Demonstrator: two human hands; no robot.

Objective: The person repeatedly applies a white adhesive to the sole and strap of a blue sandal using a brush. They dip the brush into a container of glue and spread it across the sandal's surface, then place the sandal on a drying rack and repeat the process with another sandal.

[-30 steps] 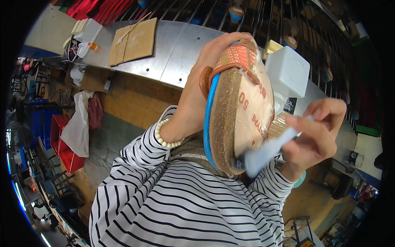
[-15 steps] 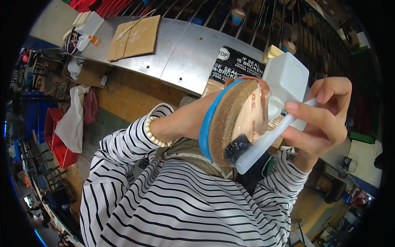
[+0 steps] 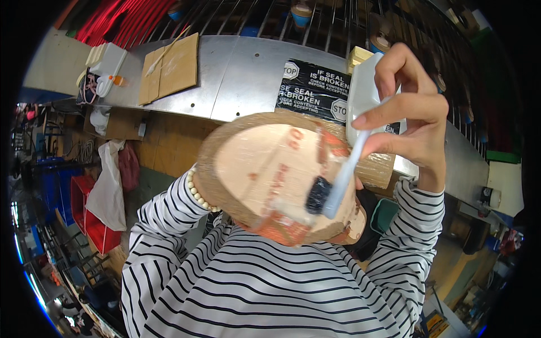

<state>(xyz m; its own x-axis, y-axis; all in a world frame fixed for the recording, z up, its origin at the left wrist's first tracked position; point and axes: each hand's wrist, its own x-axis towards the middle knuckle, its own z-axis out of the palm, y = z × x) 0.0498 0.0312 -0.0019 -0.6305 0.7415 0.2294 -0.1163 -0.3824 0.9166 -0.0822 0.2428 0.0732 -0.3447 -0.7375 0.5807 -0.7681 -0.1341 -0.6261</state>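
Observation:
A shoe on a last is held in front of my chest with its underside facing up. It has a pale beige sole face, a brown rim and orange-red strap parts, with a shiny wet look in places. My left hand supports it from behind, mostly hidden; the beaded wrist shows at the left. My right hand pinches the handle of a white brush between thumb and fingers. The brush's dark bristles are against the sole face near its right end.
Beyond the shoe runs a metal bench with a cardboard piece, a white plastic container and a wrapped carton with black printed tape. Behind it is a rack of metal bars. A red crate stands at the left.
The shoe has turned from edge-on so its underside faces me, and it lies further left. My right hand has risen slightly, with the brush now more upright on the sole.

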